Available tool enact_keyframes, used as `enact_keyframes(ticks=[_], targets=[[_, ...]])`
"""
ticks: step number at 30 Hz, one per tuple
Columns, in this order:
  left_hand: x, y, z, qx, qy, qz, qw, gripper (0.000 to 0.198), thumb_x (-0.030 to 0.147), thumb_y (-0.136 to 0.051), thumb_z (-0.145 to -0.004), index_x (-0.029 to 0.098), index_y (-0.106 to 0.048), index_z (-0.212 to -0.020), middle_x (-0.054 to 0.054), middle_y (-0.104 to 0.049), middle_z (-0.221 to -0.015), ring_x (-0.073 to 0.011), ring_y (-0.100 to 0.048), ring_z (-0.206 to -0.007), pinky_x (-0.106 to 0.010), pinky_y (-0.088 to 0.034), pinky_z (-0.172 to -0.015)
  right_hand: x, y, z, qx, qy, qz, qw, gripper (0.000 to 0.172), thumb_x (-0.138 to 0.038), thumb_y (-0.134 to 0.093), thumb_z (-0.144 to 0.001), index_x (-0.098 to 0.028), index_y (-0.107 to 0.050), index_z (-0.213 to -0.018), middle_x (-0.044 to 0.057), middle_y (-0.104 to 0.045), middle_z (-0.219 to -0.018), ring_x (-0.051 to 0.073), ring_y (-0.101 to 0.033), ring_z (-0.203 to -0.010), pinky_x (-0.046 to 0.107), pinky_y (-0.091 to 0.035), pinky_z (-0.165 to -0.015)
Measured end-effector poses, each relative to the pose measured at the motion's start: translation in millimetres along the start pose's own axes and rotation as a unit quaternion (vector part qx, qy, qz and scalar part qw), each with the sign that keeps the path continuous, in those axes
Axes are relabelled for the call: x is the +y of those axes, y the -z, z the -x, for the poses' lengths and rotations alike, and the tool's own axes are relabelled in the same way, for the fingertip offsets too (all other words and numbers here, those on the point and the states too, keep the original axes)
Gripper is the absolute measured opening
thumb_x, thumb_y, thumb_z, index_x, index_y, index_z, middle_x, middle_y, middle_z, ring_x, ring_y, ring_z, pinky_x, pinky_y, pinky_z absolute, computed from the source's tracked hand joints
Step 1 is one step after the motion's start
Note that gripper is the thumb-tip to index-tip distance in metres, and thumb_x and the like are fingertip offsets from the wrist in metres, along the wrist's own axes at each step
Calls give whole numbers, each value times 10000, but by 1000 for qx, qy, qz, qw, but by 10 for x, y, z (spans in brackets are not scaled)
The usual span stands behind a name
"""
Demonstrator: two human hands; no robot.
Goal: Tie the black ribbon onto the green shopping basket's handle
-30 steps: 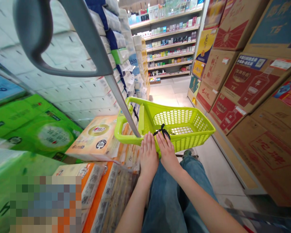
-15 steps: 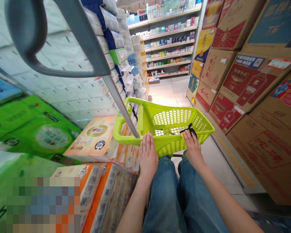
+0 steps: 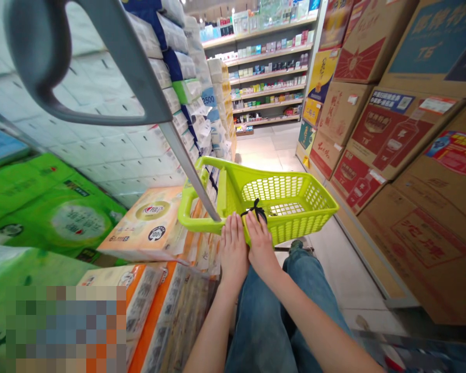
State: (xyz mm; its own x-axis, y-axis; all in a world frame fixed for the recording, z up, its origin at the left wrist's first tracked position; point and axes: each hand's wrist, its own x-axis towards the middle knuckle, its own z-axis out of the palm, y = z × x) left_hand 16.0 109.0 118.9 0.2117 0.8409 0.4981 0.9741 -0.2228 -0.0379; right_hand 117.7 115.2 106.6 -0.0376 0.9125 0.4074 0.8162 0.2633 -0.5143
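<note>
Two walls of goods flank a lime-green perforated plastic shopping basket (image 3: 291, 228): brown cardboard cartons (image 3: 407, 150) to its right, plastic-wrapped tissue packs (image 3: 151, 223) to its left. The basket's long axis runs forward, directly ahead of both hands. The left hand (image 3: 233, 254) lies open, fingers flat on its near rim; the right hand (image 3: 261, 243), equally open, touches just below a black cord knot (image 3: 255, 210) tied there.

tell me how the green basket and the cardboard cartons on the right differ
The lime-green plastic basket has mesh sides and an open top; the cardboard cartons are closed and solid. The basket is one piece at the person's right hand; the cartons stand stacked along the aisle. Both are brightly coloured.
</note>
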Motion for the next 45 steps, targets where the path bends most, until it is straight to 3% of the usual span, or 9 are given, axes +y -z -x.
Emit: enact_keyframes(ticks=[3, 9, 15, 25, 29, 32, 35, 41, 45], targets=[[-8, 1, -3, -1, -5, -19, 1000, 652, 109, -419, -915, 63, -268, -1547, -165, -342, -1602, -272, -278, -1503, -461, -329, -1206, -168, -13, 6, 3, 17, -16, 1000, 727, -27, -361, -841, -195, -337, -1548, 58, -338, -1618, 259, -248, -1492, 462, -417, -1080], [26, 8, -7, 10, 7, -2, 1000, 672, 93, -422, -904, 64, -250, -1554, -172, -353, -1595, -280, -279, -1502, -457, -311, -1212, 67, 60, 29, -5, 71, 15, 997, 778, 4, -360, -807, -186, -304, -1559, 47, -321, -1627, 232, -220, -1509, 440, -355, -1132], [34, 20, -2, 1, 7, 21, 1000, 764, 72, -465, -847, 40, -196, -1562, -184, -324, -1607, -286, -229, -1519, -463, -286, -1222, 213, 84, 61, -5, 64, 33, 997, 811, 14, -364, -784, -178, -281, -1568, 50, -321, -1626, 252, -240, -1500, 460, -377, -1116], [30, 20, 7, 1, 9, 37, 999, 840, 66, -470, -842, 71, -77, -1585, -159, -284, -1629, -287, -217, -1522, -470, -264, -1229, 1115, 314, 182, 20, -6, 144, 989, 915, 40, -374, -732, -236, -211, -1589, 14, -333, -1623, 255, -274, -1486, 448, -417, -1093], [30, 21, 10, 2, 9, 38, 999, 854, 67, -480, -839, 73, -64, -1585, -164, -285, -1628, -291, -222, -1520, -473, -270, -1227, 1301, 380, 178, 21, -34, 154, 987, 903, 34, -385, -726, -237, -250, -1577, 16, -336, -1622, 254, -276, -1483, 458, -443, -1075], [28, 24, 7, 6, 7, 38, 999, 853, 64, -480, -838, 69, -68, -1584, -174, -300, -1619, -293, -227, -1519, -476, -269, -1227, 1211, 350, 115, 27, -80, 125, 989, 869, 38, -377, -719, -209, -324, -1550, 37, -355, -1612, 272, -279, -1478, 486, -447, -1075], [29, 20, 4, 10, 4, 41, 999, 846, 66, -473, -840, 73, -71, -1584, -181, -311, -1613, -294, -236, -1515, -484, -282, -1221, 893, 255, 38, 30, -103, 77, 991, 865, 48, -378, -705, -184, -357, -1538, 73, -372, -1601, 296, -285, -1471, 518, -443, -1072], [22, 0, 0, 25, 3, 11, 1000, 734, 81, -430, -881, 89, -185, -1573, -180, -371, -1584, -273, -270, -1506, -478, -327, -1203, -9, 64, -19, -14, 8, -15, 1000, 832, 21, -398, -749, -193, -335, -1550, 68, -352, -1612, 271, -262, -1486, 466, -422, -1084], [20, 21, -8, 20, 2, 3, 1000, 692, 90, -415, -898, 108, -229, -1565, -171, -379, -1582, -255, -291, -1500, -463, -336, -1202, -126, 95, -15, -26, 40, -15, 999, 789, 3, -387, -791, -194, -328, -1552, 63, -345, -1615, 246, -251, -1495, 448, -386, -1112]])
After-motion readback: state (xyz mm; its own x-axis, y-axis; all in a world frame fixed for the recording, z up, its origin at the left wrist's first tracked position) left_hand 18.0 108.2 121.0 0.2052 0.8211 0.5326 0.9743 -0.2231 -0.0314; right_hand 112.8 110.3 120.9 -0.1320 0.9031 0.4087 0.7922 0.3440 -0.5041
